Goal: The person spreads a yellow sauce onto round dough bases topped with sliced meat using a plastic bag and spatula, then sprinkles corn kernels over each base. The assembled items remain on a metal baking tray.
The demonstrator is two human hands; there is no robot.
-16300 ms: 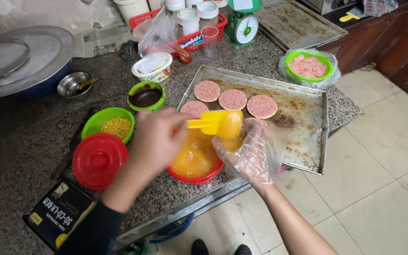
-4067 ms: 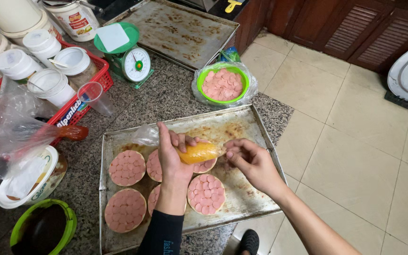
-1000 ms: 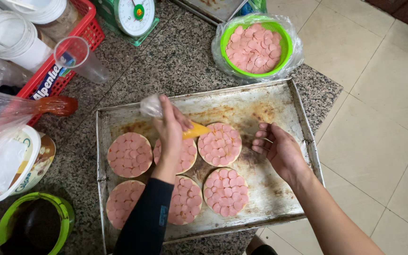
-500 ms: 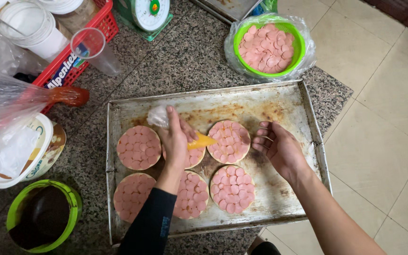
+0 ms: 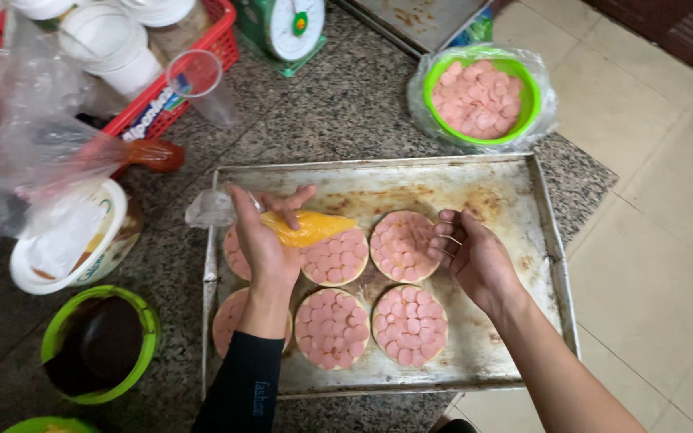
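Piping works best if the left hand (image 5: 262,240) squeezes its yellow sauce bag (image 5: 308,228) steadily over the sausage-topped round (image 5: 334,256) (middle of the baking tray (image 5: 515,240)), the right hand (image 5: 475,256) loosely curled, empty.

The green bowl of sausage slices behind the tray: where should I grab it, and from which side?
Grip the green bowl by its rim on the side facing the baking tray, coming from above. It sits upright and full, a plastic bag is bunched round its outside, and the rim stands clear. The right hand is nearest.
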